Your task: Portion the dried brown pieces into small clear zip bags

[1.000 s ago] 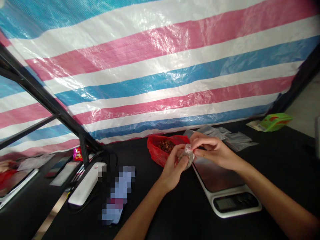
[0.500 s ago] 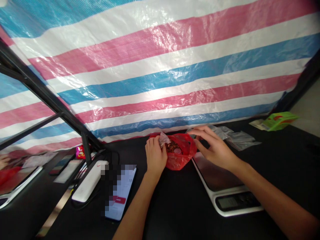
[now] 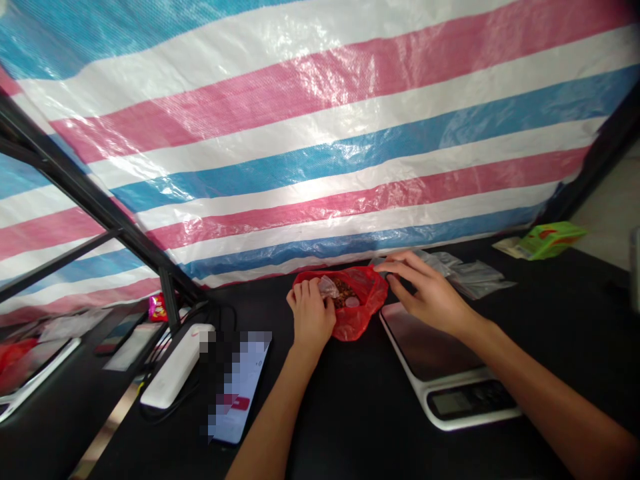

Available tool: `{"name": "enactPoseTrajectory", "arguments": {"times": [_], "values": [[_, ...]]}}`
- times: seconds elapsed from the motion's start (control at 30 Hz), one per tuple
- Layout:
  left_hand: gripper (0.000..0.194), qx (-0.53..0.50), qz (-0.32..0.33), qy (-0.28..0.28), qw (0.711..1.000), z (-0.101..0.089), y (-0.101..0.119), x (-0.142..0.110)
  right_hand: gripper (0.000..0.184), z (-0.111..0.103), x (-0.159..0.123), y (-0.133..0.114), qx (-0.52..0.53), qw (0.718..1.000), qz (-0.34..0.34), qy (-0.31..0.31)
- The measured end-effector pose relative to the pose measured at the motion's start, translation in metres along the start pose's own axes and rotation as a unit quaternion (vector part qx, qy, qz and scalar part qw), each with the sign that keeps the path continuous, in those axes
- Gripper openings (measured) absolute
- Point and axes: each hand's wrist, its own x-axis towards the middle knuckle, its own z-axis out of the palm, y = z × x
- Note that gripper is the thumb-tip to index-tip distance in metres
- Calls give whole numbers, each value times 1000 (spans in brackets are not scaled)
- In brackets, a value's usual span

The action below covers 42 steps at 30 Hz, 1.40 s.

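My left hand (image 3: 310,312) rests at the left rim of a red plastic bag (image 3: 361,313) of brown bits, fingers closed on a small clear pouch (image 3: 327,287) held over the bag's mouth. A small pale scoop-like piece lies among the brown bits. My right hand (image 3: 425,293) hovers by the bag's right rim, fingers stretched out and apart, holding nothing. It is above the far end of a white kitchen scale (image 3: 440,363) with a steel plate.
A pile of clear pouches (image 3: 470,273) lies behind the right hand. A green packet (image 3: 550,240) sits far right. A phone (image 3: 240,387), a white power strip (image 3: 175,367) with cables and a black frame post (image 3: 167,300) are at left. A striped tarp (image 3: 320,133) backs the black table.
Both hands held the clear pouch together over the scale. The left hand then carried it left to the red bag's mouth, and the right hand let go and opened beside the bag.
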Motion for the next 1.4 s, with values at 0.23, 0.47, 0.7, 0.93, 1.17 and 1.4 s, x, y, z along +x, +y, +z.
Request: {"name": "enactPoseTrajectory", "arguments": {"times": [0.23,0.47,0.7,0.93,1.17,1.4], "values": [[26,-8,20,-16,1000,0,-4,0,34,-1,-1,-4,2,1000,4,-14],[36,-50,48,-44,997,-1,-4,1,36,-2,-1,-5,12,1000,18,-15],[25,-76,57,-17,995,-4,-1,1,37,-4,-1,-5,18,1000,19,-14],[21,-60,52,-16,997,-3,-3,2,37,-3,-1,-4,16,999,16,-25],[21,-126,62,11,990,-8,0,2,38,-1,-1,-6,21,999,11,-24],[28,-277,182,-41,942,-21,11,-6,45,2,-1,-28,32,996,-3,-77]]}}
